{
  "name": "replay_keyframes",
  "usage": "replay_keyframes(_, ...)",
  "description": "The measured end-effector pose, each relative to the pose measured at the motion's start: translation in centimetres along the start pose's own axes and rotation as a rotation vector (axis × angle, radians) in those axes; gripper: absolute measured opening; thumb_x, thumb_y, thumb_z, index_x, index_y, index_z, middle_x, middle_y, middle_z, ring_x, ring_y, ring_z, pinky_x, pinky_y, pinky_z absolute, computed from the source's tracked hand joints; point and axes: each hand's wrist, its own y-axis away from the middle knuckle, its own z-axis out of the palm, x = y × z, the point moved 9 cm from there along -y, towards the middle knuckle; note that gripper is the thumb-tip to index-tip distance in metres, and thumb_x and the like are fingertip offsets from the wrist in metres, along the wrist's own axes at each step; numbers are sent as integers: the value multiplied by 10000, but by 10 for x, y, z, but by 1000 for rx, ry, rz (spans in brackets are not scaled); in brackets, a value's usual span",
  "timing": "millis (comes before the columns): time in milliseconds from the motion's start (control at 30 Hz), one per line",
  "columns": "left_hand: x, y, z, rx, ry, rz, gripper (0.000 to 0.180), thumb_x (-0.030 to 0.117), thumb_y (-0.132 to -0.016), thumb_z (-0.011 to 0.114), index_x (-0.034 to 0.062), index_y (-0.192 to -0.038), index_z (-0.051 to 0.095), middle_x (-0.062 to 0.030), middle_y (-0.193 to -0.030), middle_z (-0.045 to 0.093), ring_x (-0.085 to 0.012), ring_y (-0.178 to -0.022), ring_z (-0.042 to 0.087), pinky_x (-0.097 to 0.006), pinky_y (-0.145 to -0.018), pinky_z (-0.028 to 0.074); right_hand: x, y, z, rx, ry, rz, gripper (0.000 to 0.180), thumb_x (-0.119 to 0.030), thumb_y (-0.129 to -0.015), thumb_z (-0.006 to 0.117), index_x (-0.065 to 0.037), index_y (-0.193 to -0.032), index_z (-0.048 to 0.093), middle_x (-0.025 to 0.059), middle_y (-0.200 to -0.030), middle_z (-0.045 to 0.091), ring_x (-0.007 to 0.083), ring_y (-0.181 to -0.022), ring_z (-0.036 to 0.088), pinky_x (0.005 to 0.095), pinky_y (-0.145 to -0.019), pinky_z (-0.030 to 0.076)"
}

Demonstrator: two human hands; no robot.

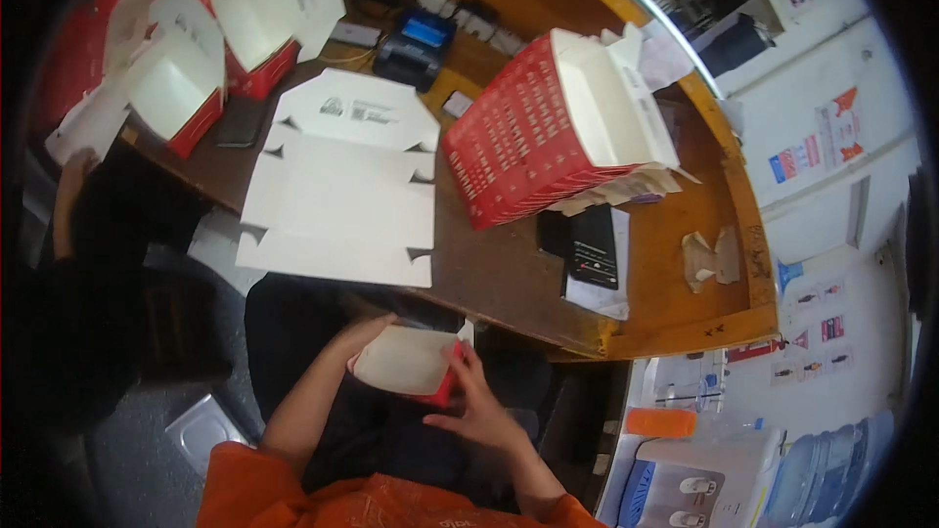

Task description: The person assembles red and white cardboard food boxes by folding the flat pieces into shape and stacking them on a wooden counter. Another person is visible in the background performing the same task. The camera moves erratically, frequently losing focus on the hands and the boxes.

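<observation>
Over my lap I hold a small folded food box (401, 360), white inside and red outside. My left hand (364, 340) wraps the box's left end, its fingers partly hidden by the carton. At the opposite end, my right hand (476, 399) has its fingers against the red side, thumb held apart. Just beyond, a flat unfolded box blank (342, 191) lies white side up on the brown table, with dark notches along its edges. To the right stands a stack of nested red boxes (518, 137), lying tilted with the white inside facing right.
Folded boxes (176, 88) crowd the far left, where another person's hand (83, 161) touches a flap. A dark phone (594, 246) rests on paper at the right. Behind are a blue-black device (416, 47) and plugs. The wooden counter edge (685, 332) borders the right.
</observation>
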Motion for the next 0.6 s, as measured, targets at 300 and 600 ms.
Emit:
replay_keyframes(300, 34, 146, 67, -573, 180, -69, 900, 744, -975, 348, 89, -1592, 312, -164, -1423, 590, -320, -1324, 562, -464, -998, 533, -101, 63, -97, 18, -140, -429, 959, -248, -630, 982, -183, -1417, 437, 224, -1553, 270, 382, -1382, 432, 500, -1090, 448)
replay_keyframes(600, 202, 239, 168, -545, -970, 510, 579, 219, -1011, 669, 70, -1517, 431, -49, -1047, 705, -113, -940, 666, -286, -853, 535, -238, 29, -276, 1084, 64, -762, 886, -237, -745, 899, -117, -1475, 410, 133, -1439, 384, 334, -1266, 514, 469, -1052, 470)
